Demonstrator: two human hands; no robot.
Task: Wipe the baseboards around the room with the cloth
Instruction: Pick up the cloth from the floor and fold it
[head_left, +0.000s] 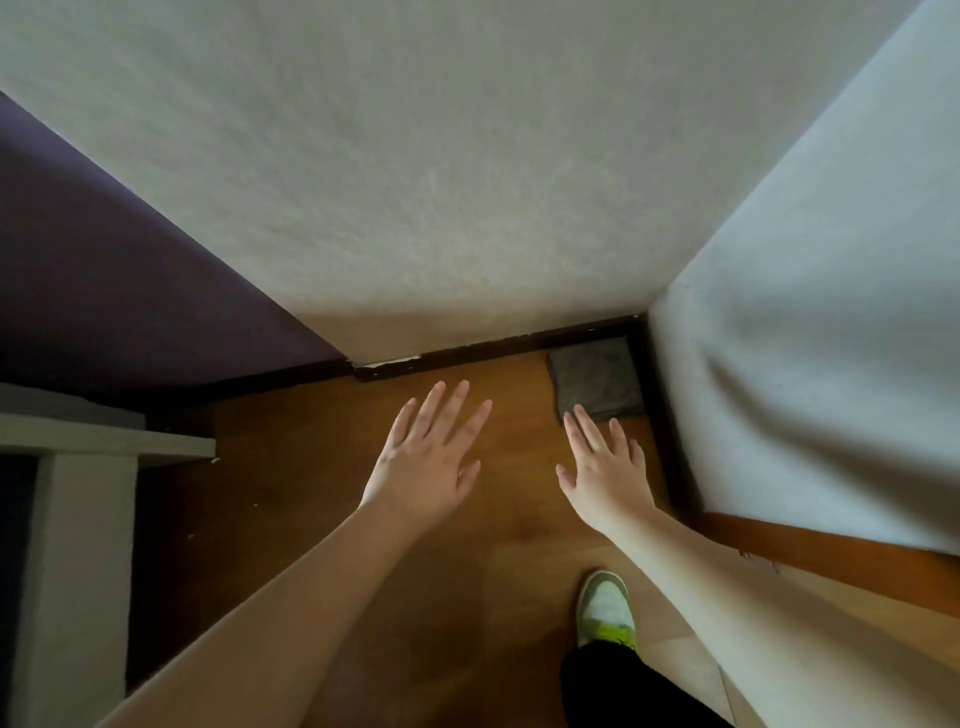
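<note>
Just two hands (511, 467), one cloth (597, 382).

A pale, rough-textured wall (415, 156) meets a smoother white wall (831, 312) in a corner on the right, while a dark purple wall (104, 270) runs off to the left beyond an outer edge. The floor (322, 467) is warm brown wood, shading to paler boards at the lower right. A grey-white piece of furniture (78, 519) with a ledge stands at the left edge, in dim light.

No legible text, seemingly.
</note>
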